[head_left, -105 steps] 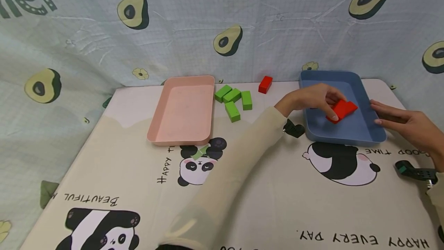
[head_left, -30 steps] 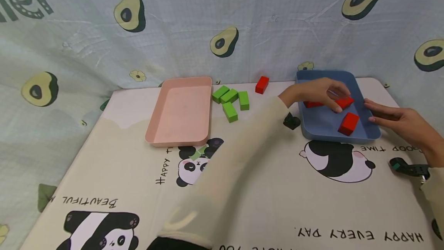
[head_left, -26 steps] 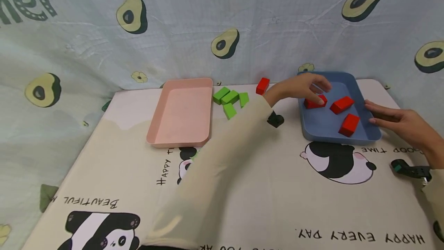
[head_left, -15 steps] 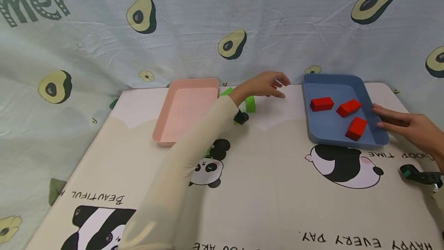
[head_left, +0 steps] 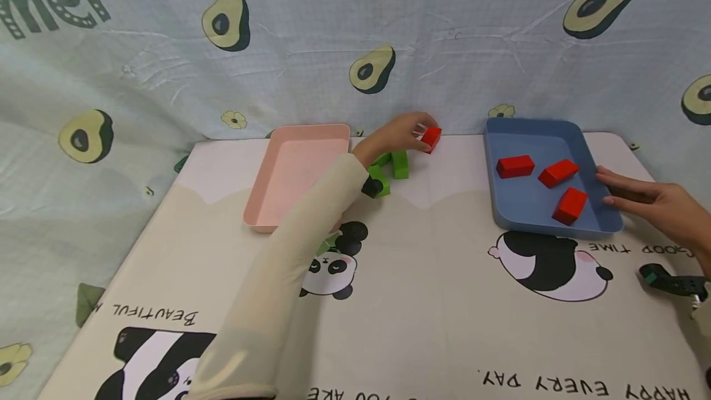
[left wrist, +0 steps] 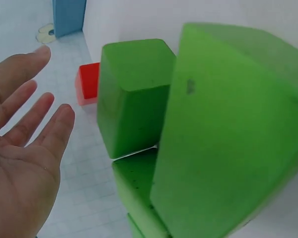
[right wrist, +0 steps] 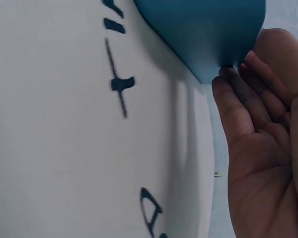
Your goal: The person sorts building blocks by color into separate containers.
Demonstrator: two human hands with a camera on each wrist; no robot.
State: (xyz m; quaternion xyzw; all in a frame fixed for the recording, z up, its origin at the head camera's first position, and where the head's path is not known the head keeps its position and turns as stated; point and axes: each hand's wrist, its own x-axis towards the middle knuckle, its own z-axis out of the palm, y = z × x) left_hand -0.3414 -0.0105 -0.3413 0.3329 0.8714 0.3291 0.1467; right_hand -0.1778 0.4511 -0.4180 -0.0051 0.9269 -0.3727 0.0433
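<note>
My left hand (head_left: 397, 134) reaches to a red block (head_left: 431, 139) near the table's back edge, thumb in front and fingers behind it. In the left wrist view the fingers are spread and loosely bent, a little short of that block (left wrist: 89, 82). Several green blocks (head_left: 400, 165) lie under and beside the left wrist, partly hidden by it. My right hand (head_left: 658, 202) rests straight fingertips against the right wall of the blue tray (head_left: 519, 205). Seen from the right wrist, the fingertips touch the tray's outer side (right wrist: 213, 34). Three red blocks (head_left: 515, 166) lie apart inside the tray.
A pink tray (head_left: 302, 153) stands left of the green blocks, its right side partly behind my left sleeve (head_left: 278, 283). A patterned sheet (head_left: 300, 48) hangs behind the table's back edge. Panda drawings and lettering cover the tablecloth (head_left: 433, 252).
My left hand has left the blue tray, where three red blocks now lie separately, and moved left to the red block at the back. My right hand stays at the tray's side.
</note>
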